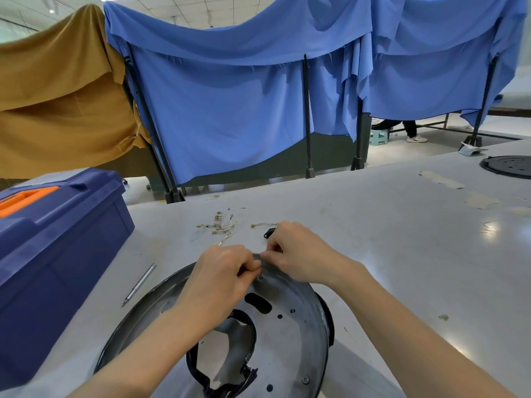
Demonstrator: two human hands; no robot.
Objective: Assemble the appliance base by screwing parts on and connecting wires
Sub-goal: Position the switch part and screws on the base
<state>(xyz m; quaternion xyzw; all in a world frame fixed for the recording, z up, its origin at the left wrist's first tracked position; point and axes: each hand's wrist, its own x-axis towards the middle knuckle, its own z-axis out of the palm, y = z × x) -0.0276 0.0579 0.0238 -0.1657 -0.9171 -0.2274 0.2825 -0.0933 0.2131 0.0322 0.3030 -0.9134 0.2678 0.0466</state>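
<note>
Metal base (pixel 290 334) lies under left hand (pixel 221 278) and right hand (pixel 298 254), grips pinching a small part (pixel 262 256).

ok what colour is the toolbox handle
Orange handle on the dark blue plastic toolbox; head view.

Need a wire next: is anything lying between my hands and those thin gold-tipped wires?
Nothing visible. The left hand and right hand are at the far rim of the round grey metal base plate; the thin gold-tipped wires lie just beyond it on the white tabletop.
</note>
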